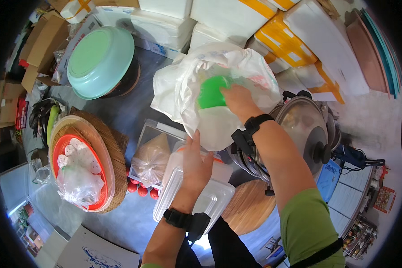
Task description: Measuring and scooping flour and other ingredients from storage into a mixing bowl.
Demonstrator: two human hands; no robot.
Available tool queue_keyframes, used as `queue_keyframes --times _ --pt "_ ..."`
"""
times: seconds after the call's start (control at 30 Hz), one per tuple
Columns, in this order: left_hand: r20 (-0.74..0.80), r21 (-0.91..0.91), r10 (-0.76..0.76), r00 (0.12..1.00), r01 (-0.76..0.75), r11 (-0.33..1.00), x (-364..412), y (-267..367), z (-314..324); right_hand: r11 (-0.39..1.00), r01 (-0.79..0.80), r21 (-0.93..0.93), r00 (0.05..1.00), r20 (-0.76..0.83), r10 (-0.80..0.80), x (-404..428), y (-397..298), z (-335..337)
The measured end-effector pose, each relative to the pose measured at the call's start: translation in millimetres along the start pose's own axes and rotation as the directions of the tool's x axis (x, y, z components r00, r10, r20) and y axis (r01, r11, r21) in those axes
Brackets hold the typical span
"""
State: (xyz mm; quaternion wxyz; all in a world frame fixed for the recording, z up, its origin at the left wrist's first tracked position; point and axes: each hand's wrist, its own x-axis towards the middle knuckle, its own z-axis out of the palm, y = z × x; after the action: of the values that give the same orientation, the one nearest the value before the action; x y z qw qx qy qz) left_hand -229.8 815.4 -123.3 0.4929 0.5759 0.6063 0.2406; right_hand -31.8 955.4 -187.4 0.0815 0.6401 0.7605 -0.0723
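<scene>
My right hand (238, 100) reaches into the mouth of a white plastic sack (174, 87) and grips a bright green plastic scoop or bowl (212, 92). Pale, powdery-looking contents (216, 124) lie below the green piece inside the sack. At the sack's near lower edge is my left hand (197, 164), its fingertips touching the plastic; whether they pinch it is unclear. Beneath my left hand are clear plastic containers with lids (217, 197). Beside them, on the left, sits a tied plastic bag of brownish contents (152, 157).
Lidded pans (301, 124) stand close by my right forearm, with a round wooden board (251, 207) below. White foam boxes (160, 28) are stacked behind the sack. A turquoise basin (102, 62) and a red basket (104, 197) are at left.
</scene>
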Motion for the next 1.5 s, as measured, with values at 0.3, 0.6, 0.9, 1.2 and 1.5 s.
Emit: queue_keyframes --times 0.3,0.6,0.9,1.2,1.5 --pt "-0.067 0.083 0.023 0.997 -0.017 0.996 -4 1 -4 0.994 0.106 -0.037 0.986 0.136 -0.1 7 -7 -24" --pt "-0.065 -0.048 -0.041 0.997 0.038 0.998 -5 11 -8 0.996 0.08 -0.046 0.964 0.259 -0.065 34 -7 -71" --pt "-0.086 0.053 0.034 0.996 -0.03 0.998 -4 4 -8 0.956 -0.127 0.263 0.978 0.195 0.076 65 -30 -28" --pt "-0.113 -0.064 0.04 0.993 -0.048 0.997 1 -2 -13 0.947 -0.112 0.3 0.984 0.169 0.062 88 -23 -4" --pt "-0.115 -0.069 0.037 0.993 -0.045 0.997 0 -3 -14 0.96 -0.109 0.258 0.951 0.307 0.026 94 -32 -18"
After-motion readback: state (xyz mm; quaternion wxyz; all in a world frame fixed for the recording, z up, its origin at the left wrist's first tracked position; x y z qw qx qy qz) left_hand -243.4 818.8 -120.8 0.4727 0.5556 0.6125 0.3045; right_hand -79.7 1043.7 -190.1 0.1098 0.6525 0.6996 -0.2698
